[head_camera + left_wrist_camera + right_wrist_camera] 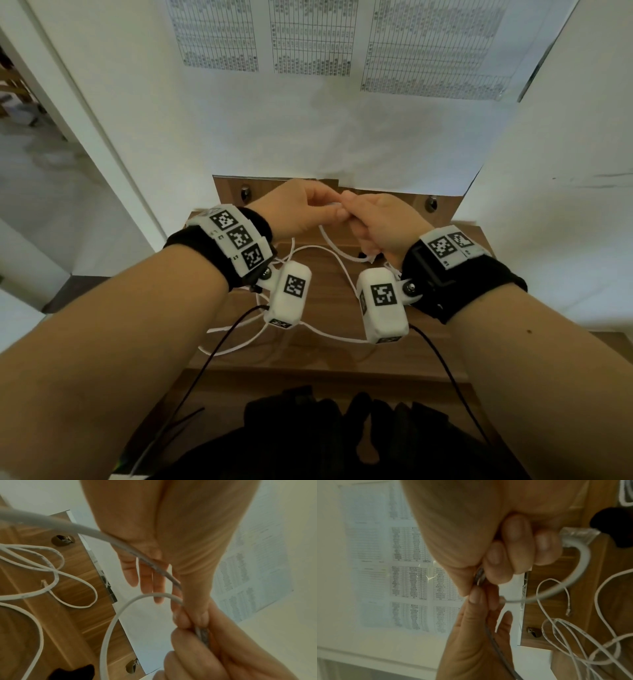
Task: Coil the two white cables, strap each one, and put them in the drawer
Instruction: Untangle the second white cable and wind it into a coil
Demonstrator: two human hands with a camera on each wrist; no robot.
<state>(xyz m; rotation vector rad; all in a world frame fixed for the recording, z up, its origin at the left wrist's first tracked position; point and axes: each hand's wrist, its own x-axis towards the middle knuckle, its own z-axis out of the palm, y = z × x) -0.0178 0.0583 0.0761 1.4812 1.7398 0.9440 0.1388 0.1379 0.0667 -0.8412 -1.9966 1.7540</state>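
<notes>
The left hand (301, 209) and right hand (383, 226) meet fingertip to fingertip, both pinching the same white flat cable (109, 622), which loops down from the curled right fingers (513, 547). The other white cable (56, 574) lies loose on the wooden top (329, 353) below. The tables on the wall sheets (308, 37) are too blurred to read.

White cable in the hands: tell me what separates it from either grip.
Nothing visible does. Both the left hand and right hand already pinch the white cable together; its loose remainder lies on the wooden desk.
</notes>
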